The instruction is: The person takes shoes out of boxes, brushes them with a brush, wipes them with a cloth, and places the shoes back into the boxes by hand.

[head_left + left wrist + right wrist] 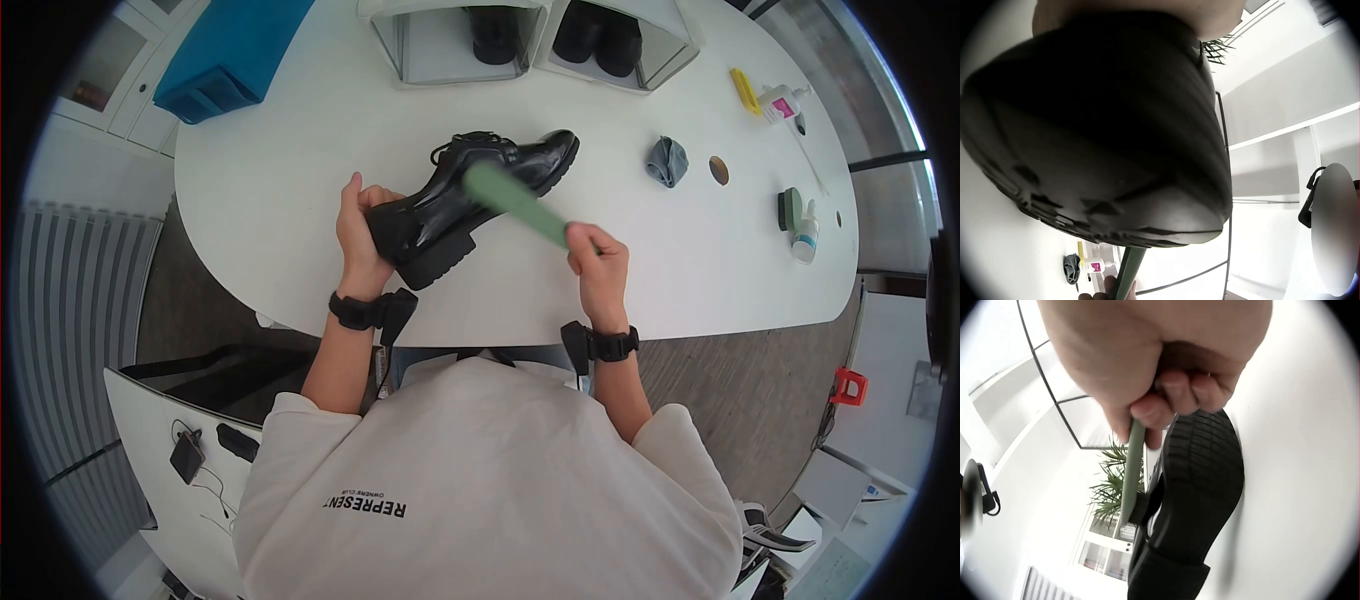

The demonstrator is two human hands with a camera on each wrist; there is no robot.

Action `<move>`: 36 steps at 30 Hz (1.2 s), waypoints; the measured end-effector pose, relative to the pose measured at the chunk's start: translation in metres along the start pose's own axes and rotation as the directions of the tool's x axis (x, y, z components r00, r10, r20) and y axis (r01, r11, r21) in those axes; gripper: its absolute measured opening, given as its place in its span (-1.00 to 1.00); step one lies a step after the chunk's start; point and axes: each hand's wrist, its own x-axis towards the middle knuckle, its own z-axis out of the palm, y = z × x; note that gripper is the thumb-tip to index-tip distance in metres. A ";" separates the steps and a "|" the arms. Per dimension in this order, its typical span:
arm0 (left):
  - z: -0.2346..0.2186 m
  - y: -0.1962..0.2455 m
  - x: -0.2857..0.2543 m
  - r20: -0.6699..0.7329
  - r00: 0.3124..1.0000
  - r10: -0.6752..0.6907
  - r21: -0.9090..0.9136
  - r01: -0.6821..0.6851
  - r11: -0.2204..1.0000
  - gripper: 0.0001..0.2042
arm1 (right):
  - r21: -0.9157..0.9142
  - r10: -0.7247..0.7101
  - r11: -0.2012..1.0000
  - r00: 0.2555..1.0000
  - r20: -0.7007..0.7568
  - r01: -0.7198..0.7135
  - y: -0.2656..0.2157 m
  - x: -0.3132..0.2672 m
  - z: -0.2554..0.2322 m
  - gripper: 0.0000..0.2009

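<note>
A glossy black lace-up shoe (pixel 430 215) lies tilted on its side, toe pointing to the upper right. At its heel end the left hand (pixel 362 235) grips the shoe, fingers behind it. The right hand (pixel 600 270) pinches the handle of a green brush (pixel 520 205), blurred in the head view, whose far end is over the shoe's upper. In the right wrist view, the brush's dark bristles (pixel 1140 509) meet the side of the shoe near the sole (pixel 1200 462). The left wrist view is mostly filled by the dark heel (pixel 1104 137).
Two open white boxes (pixel 460 75) with black shoes stand at the back. A blue bag (pixel 235 60) lies back left. To the right are a grey cloth (pixel 666 162), another green brush (pixel 791 209), white bottles (pixel 805 238) and a yellow item (pixel 745 91).
</note>
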 end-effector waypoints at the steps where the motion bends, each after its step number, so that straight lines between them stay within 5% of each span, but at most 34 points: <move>1: 0.000 0.003 0.000 0.044 0.999 -0.025 0.011 0.025 1.000 -0.47 | 0.090 0.008 0.996 0.989 -0.145 0.005 0.001 0.003 0.002 -0.73; 7: 0.014 0.002 -0.014 0.047 0.999 0.010 0.097 -0.014 0.995 -0.49 | -0.091 -0.066 0.993 0.994 0.089 0.074 -0.017 -0.004 0.008 -0.71; 11: 0.011 0.000 -0.010 0.063 0.998 0.021 0.068 -0.026 0.997 -0.51 | 0.028 0.015 1.000 0.993 -0.115 -0.012 -0.026 0.005 0.012 -0.71; 13: 0.010 -0.001 -0.011 0.010 0.999 0.034 0.102 -0.034 0.994 -0.51 | -0.120 0.027 0.993 0.989 0.143 -0.010 -0.023 -0.002 0.007 -0.71; 19: 0.006 -0.005 -0.010 0.025 0.999 0.040 0.106 -0.043 0.993 -0.53 | 0.124 0.011 0.992 0.992 -0.122 0.004 -0.009 0.003 0.005 -0.72; 22: 0.002 -0.004 -0.010 0.062 0.997 0.051 0.125 -0.058 0.990 -0.54 | -0.015 0.017 1.000 0.996 0.082 -0.016 -0.015 -0.006 0.002 -0.71; 25: 0.000 -0.006 -0.010 0.122 0.989 0.085 0.157 -0.104 0.982 -0.53 | 0.154 0.012 0.988 0.991 -0.133 0.009 -0.008 0.003 0.003 -0.70; 29: 0.001 -0.005 -0.014 0.164 0.980 0.109 0.201 -0.141 0.969 -0.53 | 0.125 0.048 0.991 0.996 -0.081 -0.038 -0.019 -0.001 0.003 -0.71; 31: -0.002 -0.007 -0.013 0.180 0.976 0.121 0.220 -0.160 0.962 -0.53 | -0.046 0.026 0.999 0.997 0.070 -0.023 -0.026 -0.006 0.000 -0.73; 34: -0.006 -0.008 -0.012 0.229 0.962 0.147 0.227 -0.200 0.953 -0.53 | 0.182 0.070 0.982 0.993 -0.090 -0.053 -0.020 0.004 0.001 -0.74; 36: -0.004 -0.007 -0.013 0.216 0.966 0.145 0.230 -0.194 0.954 -0.53 | 0.104 0.070 0.992 0.997 0.026 -0.073 -0.021 -0.001 -0.005 -0.73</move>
